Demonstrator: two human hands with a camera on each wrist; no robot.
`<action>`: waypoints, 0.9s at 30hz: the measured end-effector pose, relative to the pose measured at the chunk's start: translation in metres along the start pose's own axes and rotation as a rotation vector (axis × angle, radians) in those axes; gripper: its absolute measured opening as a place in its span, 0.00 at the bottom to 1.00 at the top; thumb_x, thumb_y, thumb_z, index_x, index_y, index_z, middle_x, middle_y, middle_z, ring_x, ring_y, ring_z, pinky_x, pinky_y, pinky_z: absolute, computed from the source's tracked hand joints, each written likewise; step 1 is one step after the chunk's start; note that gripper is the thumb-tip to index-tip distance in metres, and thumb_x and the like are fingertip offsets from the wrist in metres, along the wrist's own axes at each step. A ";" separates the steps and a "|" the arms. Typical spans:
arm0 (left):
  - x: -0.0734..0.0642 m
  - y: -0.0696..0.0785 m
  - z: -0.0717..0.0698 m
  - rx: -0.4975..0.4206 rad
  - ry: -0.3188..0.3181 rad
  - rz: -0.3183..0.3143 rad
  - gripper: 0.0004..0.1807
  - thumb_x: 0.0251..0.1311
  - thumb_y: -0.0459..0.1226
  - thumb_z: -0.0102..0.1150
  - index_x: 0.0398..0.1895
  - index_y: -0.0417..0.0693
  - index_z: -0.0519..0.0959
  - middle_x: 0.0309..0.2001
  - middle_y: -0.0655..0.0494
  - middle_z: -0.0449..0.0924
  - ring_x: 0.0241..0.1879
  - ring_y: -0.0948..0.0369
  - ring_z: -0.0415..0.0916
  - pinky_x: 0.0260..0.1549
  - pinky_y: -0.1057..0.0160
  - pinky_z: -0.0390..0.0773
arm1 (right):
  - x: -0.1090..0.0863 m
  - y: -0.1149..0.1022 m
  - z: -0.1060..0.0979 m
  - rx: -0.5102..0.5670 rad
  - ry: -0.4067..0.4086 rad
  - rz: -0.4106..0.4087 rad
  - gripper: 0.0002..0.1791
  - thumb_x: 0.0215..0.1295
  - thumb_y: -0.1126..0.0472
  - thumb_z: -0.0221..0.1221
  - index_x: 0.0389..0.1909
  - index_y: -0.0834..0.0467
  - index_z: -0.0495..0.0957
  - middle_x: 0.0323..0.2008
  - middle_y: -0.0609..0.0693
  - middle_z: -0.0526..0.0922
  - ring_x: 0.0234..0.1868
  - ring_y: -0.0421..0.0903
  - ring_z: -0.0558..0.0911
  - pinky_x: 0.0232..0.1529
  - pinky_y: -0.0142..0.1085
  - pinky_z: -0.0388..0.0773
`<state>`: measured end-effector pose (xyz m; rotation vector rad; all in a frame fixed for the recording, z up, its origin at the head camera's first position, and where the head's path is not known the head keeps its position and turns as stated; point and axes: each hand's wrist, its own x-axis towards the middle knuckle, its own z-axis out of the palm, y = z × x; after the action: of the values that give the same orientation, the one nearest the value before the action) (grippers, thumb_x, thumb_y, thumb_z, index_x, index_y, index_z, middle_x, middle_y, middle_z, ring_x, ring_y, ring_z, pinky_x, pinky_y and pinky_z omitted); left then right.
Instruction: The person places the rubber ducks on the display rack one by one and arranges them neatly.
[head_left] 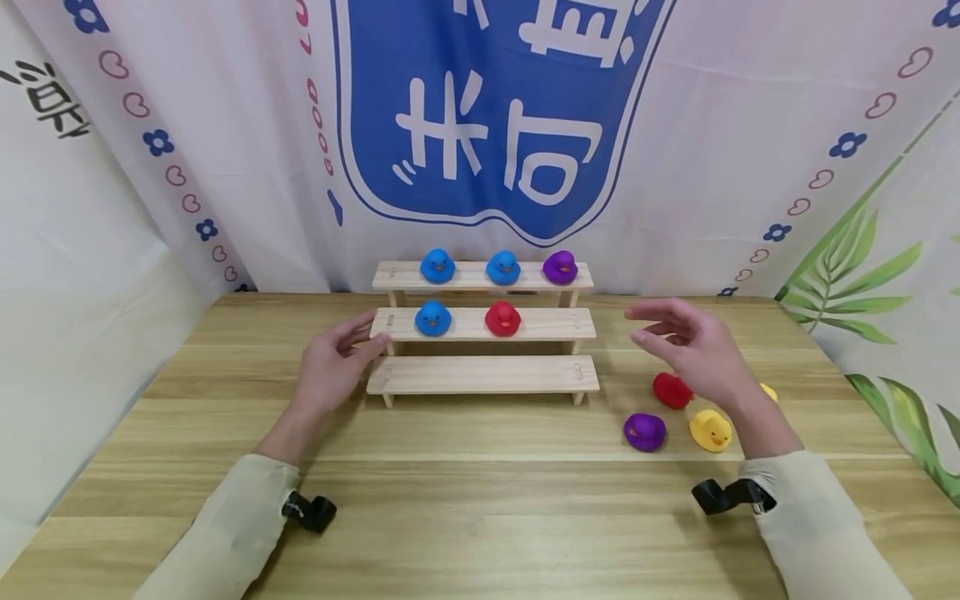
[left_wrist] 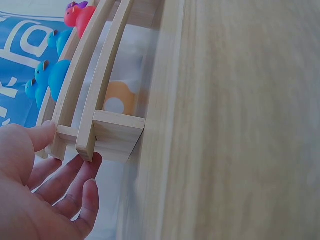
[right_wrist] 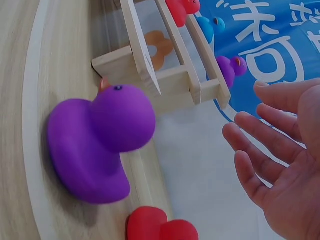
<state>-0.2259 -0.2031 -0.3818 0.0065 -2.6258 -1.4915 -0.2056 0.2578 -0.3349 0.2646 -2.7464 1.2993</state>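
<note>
My left hand point(head_left: 330, 362) grips the left end of a three-step wooden display stand point(head_left: 480, 375), thumb at the middle step and fingers against its end. In the left wrist view, the left hand point(left_wrist: 45, 190) shows its thumb and fingertips touching the wood. Blue ducks point(head_left: 437, 267) and a purple duck point(head_left: 560, 267) sit on the top step. On the middle step are a blue duck point(head_left: 432, 318) and a red duck point(head_left: 503, 318). My right hand point(head_left: 693, 346) hovers right of the stand, fingers loosely bent and holding nothing, as the right hand point(right_wrist: 285, 150) also shows up close.
Below the right hand lie a red duck point(head_left: 672, 390), a purple duck point(head_left: 645, 432) and a yellow duck point(head_left: 710, 430). Another yellow duck point(head_left: 768, 392) is mostly hidden behind the right wrist. A printed cloth point(head_left: 675, 167) hangs behind the wooden table point(head_left: 480, 508).
</note>
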 end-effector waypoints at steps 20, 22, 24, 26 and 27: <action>0.001 0.001 0.000 -0.014 -0.003 -0.004 0.34 0.63 0.58 0.59 0.70 0.59 0.70 0.61 0.51 0.79 0.61 0.57 0.75 0.59 0.57 0.74 | -0.014 0.028 -0.023 0.025 -0.048 -0.040 0.19 0.67 0.52 0.62 0.58 0.48 0.78 0.55 0.48 0.82 0.47 0.36 0.83 0.45 0.26 0.80; 0.001 0.001 0.000 -0.012 -0.002 -0.004 0.34 0.63 0.58 0.59 0.70 0.59 0.70 0.61 0.51 0.79 0.61 0.58 0.76 0.57 0.60 0.74 | -0.015 0.032 -0.027 0.036 -0.066 -0.047 0.19 0.68 0.54 0.63 0.58 0.49 0.78 0.54 0.45 0.82 0.47 0.37 0.83 0.45 0.27 0.80; 0.001 0.001 0.000 -0.009 -0.002 -0.002 0.34 0.63 0.58 0.60 0.70 0.59 0.70 0.61 0.51 0.79 0.60 0.58 0.76 0.56 0.61 0.75 | -0.017 0.037 -0.031 0.044 -0.083 -0.053 0.19 0.67 0.56 0.63 0.58 0.50 0.78 0.54 0.43 0.83 0.48 0.38 0.83 0.46 0.27 0.80; 0.001 0.000 0.000 -0.006 -0.002 -0.001 0.34 0.63 0.58 0.59 0.70 0.59 0.70 0.61 0.51 0.79 0.60 0.58 0.76 0.56 0.62 0.75 | -0.017 0.042 -0.034 0.059 -0.103 -0.057 0.20 0.67 0.58 0.63 0.59 0.51 0.77 0.55 0.43 0.82 0.50 0.40 0.84 0.46 0.28 0.81; 0.001 0.000 0.000 -0.008 -0.003 -0.002 0.34 0.63 0.58 0.59 0.70 0.59 0.70 0.61 0.51 0.79 0.60 0.58 0.76 0.56 0.61 0.75 | -0.018 0.045 -0.035 0.063 -0.113 -0.058 0.20 0.67 0.59 0.63 0.59 0.51 0.77 0.55 0.43 0.82 0.50 0.41 0.84 0.47 0.28 0.81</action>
<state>-0.2266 -0.2032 -0.3816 0.0056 -2.6230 -1.5033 -0.1965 0.3154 -0.3494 0.4320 -2.7689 1.3991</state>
